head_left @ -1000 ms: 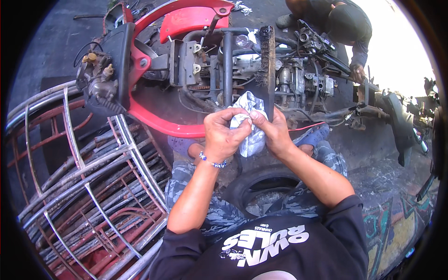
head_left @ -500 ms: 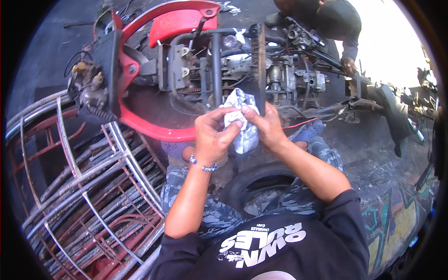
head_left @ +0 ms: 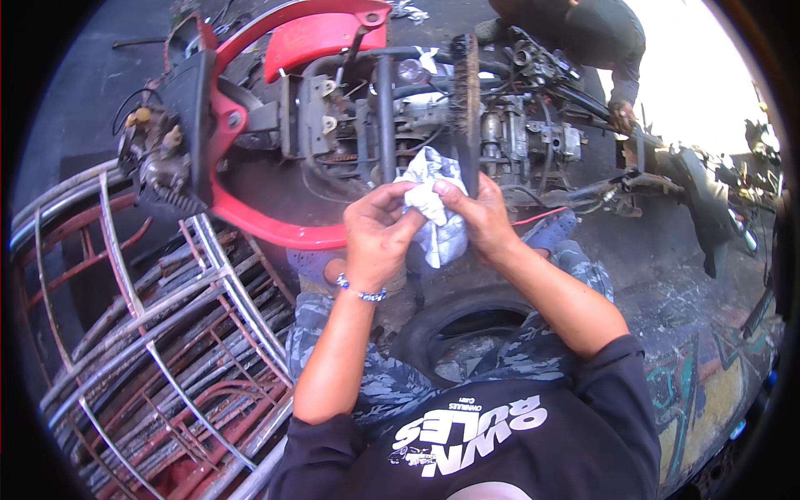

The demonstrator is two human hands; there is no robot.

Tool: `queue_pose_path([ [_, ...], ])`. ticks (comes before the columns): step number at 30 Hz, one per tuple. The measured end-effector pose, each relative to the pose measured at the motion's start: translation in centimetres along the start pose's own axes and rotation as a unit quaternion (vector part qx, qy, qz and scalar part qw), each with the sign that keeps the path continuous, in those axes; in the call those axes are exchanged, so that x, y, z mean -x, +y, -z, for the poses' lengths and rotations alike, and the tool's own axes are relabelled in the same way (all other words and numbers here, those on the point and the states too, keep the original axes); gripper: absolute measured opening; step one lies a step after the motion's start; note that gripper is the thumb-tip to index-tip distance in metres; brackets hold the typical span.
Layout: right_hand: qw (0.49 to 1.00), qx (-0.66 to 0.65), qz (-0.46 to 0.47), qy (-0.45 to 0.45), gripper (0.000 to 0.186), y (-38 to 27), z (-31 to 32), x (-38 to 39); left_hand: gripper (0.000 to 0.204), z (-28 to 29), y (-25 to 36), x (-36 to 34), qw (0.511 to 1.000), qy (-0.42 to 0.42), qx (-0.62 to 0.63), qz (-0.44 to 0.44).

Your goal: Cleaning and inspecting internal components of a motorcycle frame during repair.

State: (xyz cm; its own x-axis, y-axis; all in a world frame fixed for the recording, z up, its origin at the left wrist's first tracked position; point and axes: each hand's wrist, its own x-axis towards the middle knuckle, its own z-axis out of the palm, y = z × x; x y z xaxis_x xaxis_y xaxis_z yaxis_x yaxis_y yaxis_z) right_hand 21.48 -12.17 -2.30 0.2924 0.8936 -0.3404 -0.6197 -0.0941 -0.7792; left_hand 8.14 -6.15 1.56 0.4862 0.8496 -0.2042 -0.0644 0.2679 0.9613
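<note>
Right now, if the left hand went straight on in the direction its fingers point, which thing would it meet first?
The crumpled whitish cloth, which the left hand touches with its fingertips. Beyond it, the right hand seems next in line, though depth is hard to judge from this one view.

Strong daylight burns the upper right of the frame to flat white, wiping out detail there. Soft shade covers most of the rest, leaving a bluish cast on the dark floor (head_left: 83, 104) at upper left. The pale cloth (head_left: 442, 229) at centre reads bright, its folds visible. Fisheye distortion bows the metal rack (head_left: 140, 313) at lower left; black vignetting swallows the corners. Small parts near the right rim look soft.
</note>
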Motion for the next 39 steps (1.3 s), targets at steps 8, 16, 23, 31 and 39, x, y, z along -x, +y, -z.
queue_pose_path([
  [8, 0.995, 0.08, 0.05, -0.01, 0.03, -0.5, 0.1, 0.0, 0.018, 0.2, 0.3, -0.1, 0.999, -0.004, -0.043, 0.009],
  [16, 0.964, 0.216, 0.156, 0.016, 0.026, -0.9, -0.4, 0.2, 0.017, 0.4, 0.3, -0.1, 0.993, -0.012, -0.112, 0.016],
  [23, 0.98, 0.132, 0.146, 0.012, 0.023, 0.9, -0.6, -0.2, 0.012, 0.3, -0.8, -0.4, 0.996, -0.013, -0.07, 0.05],
  [31, 0.937, 0.283, 0.2, 0.032, 0.018, 1.1, -1.4, 0.6, 0.004, 1.2, -1.5, -0.1, 0.996, 0.017, -0.081, 0.024],
  [39, 0.928, 0.313, 0.199, 0.028, 0.019, 1.1, -1.3, 0.8, 0.009, 1.3, -1.0, 0.1, 0.995, 0.01, -0.088, 0.041],
])
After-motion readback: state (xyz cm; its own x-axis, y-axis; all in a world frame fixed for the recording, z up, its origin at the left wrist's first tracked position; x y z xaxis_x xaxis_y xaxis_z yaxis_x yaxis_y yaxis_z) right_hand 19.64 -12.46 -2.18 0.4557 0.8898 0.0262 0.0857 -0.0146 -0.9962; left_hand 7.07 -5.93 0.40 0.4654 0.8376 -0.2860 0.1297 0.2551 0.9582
